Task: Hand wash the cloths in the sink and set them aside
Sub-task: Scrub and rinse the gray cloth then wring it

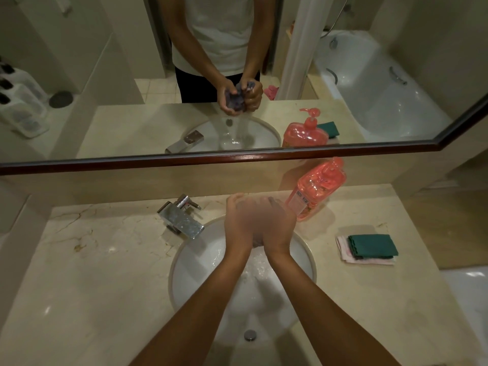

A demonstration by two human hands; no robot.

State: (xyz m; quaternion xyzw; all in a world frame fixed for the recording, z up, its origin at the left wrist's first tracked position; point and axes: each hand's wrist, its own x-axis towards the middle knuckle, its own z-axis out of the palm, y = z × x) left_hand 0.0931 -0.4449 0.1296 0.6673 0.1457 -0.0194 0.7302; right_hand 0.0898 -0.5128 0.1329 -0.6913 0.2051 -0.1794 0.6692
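Counted items: two hands, one round white sink (184, 262), one chrome tap (182, 220), one pink pump bottle (317, 191), and one stack of folded cloths (368, 249) made of a green cloth on top of a pale pink one; whether further layers lie between them cannot be told.

Left hand (239, 223) and right hand (277, 224) are pressed together above the far half of the basin, backs toward the camera, fingers curled inward. Both are blurred. A small dark patch shows between the wrists; the mirror (237, 157) reflection shows both hands gripping one bunched grey-purple cloth (239, 97), with water falling from it into the basin. Water also streaks the bowl directly below the hands.

The tap stands just left of the left hand, at the basin rim. The pump bottle stands tilted in view just beyond and to the right of the right hand, close to its fingers. The folded stack lies well to the right of the right hand, apart from the sink. The overflow opening (250, 334) sits in the near wall of the basin, between the forearms.

Surface: a beige marble counter (105, 286) with brown veining, surrounding the sink. Room: a wood-framed mirror above a low backsplash; the reflection shows a white bathtub, pale floor tiles and clear containers on a ledge.
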